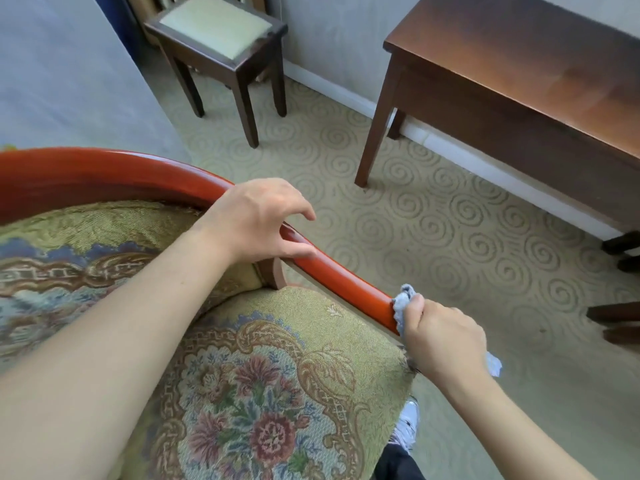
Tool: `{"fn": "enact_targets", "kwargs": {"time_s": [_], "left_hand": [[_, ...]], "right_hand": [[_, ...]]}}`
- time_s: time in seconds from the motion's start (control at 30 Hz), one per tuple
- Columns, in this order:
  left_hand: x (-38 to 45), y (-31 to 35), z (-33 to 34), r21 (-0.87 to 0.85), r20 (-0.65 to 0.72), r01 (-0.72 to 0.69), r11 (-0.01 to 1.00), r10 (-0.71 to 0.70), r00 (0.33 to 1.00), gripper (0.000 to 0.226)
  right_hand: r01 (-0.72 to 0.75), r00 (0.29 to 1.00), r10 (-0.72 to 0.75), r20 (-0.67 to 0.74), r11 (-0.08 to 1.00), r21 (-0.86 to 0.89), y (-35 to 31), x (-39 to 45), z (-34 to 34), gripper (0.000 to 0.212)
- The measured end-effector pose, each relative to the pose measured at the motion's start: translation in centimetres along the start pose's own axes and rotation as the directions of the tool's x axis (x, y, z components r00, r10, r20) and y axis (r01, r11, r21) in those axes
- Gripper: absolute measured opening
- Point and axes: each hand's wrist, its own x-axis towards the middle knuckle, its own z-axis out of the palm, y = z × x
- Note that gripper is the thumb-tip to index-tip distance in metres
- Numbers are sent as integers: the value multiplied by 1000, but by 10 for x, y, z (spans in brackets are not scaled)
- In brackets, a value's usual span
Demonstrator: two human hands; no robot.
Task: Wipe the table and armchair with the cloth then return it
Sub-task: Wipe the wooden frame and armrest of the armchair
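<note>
Armchair (242,358): tapestry seat, curved red wooden arm rail. Table (519,71): dark wood, against the wall. Left hand (256,220): grip loosely curved over the rail. Right hand (443,337): clenched round the cloth. Cloth (401,304): pale blue, pressed against the rail's lower end.

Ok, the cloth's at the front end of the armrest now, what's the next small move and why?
Probably slide the crumpled light blue cloth back up the glossy red-orange wooden armrest toward the left hand. The right hand grips the cloth pressed against the rail's lower end, while the left hand rests higher on the rail, so the stretch between them looks like the next part to wipe.
</note>
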Motion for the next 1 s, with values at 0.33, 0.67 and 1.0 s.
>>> {"fn": "enact_targets", "kwargs": {"time_s": [0.33,0.67,1.0], "left_hand": [[-61,-71,-59,372,-187,310,875,-256,948,78],[-54,-72,-52,404,-226,324,855,-250,941,66],[-54,-63,-54,401,-235,355,844,-280,931,65]], "right_hand": [[450,892,-425,-151,865,222,-178,70,-16,21],[548,834,-454,-315,750,370,-232,85,-28,49],[397,911,-410,40,900,182,-75,57,0,72]]}}
